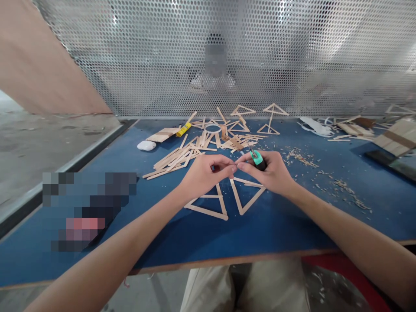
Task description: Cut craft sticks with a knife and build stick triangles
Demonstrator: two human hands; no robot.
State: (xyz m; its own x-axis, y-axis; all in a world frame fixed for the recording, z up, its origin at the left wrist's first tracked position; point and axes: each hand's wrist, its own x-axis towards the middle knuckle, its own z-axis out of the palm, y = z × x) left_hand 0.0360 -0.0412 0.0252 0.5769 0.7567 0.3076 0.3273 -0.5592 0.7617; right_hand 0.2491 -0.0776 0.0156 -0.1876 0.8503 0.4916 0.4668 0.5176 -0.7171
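My left hand (208,173) is closed, thumb and forefinger pinched against the fingertips of my right hand. Whatever lies between them is too small to make out. My right hand (268,171) is closed round a small tool (257,159) with a teal and black handle, its thin metal tip pointing up and away. Beneath the hands, two triangular frames of wooden craft sticks lie flat: a left frame (208,212), partly hidden by my left hand, and a right frame (251,206), its top corner near my fingertips.
Loose craft sticks (175,160) are heaped behind my left hand, beside a yellow tube (183,129), a white case (146,145) and a tape roll (212,128). Joined stick triangles (273,108) stand near the perforated metal screen (162,65). Wood scraps (349,193) litter the right side.
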